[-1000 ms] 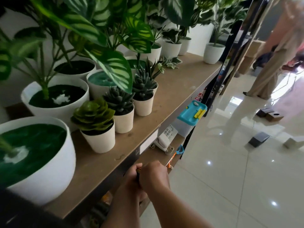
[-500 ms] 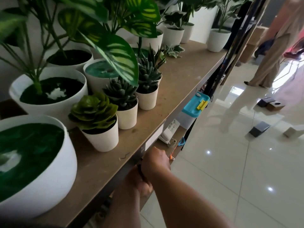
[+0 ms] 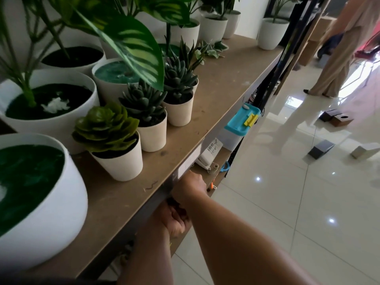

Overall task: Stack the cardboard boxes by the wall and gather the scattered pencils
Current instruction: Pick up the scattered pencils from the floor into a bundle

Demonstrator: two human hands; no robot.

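Note:
Both my hands reach under the edge of the wooden top shelf (image 3: 226,79) toward the lower shelf. My left hand (image 3: 174,221) is curled into a fist around a thin dark item, apparently pencils (image 3: 172,201), of which only the ends show. My right hand (image 3: 191,187) is just above and ahead of it, with its fingers hidden under the shelf edge. An orange pencil (image 3: 212,182) lies on the lower shelf right beside my right hand. Small boxes lie scattered on the tiled floor: a brown box (image 3: 342,120), a dark box (image 3: 320,149) and a white box (image 3: 365,151).
White pots with artificial plants (image 3: 119,159) crowd the top shelf. On the lower shelf stand a clear container with a blue lid (image 3: 240,120), a white remote (image 3: 212,149) and a blue ring (image 3: 225,166). A person in beige trousers (image 3: 337,64) stands at the far right.
Both hands have moved forward and up, further under the top shelf's edge. My right hand now reaches ahead of the left instead of sitting beside it.

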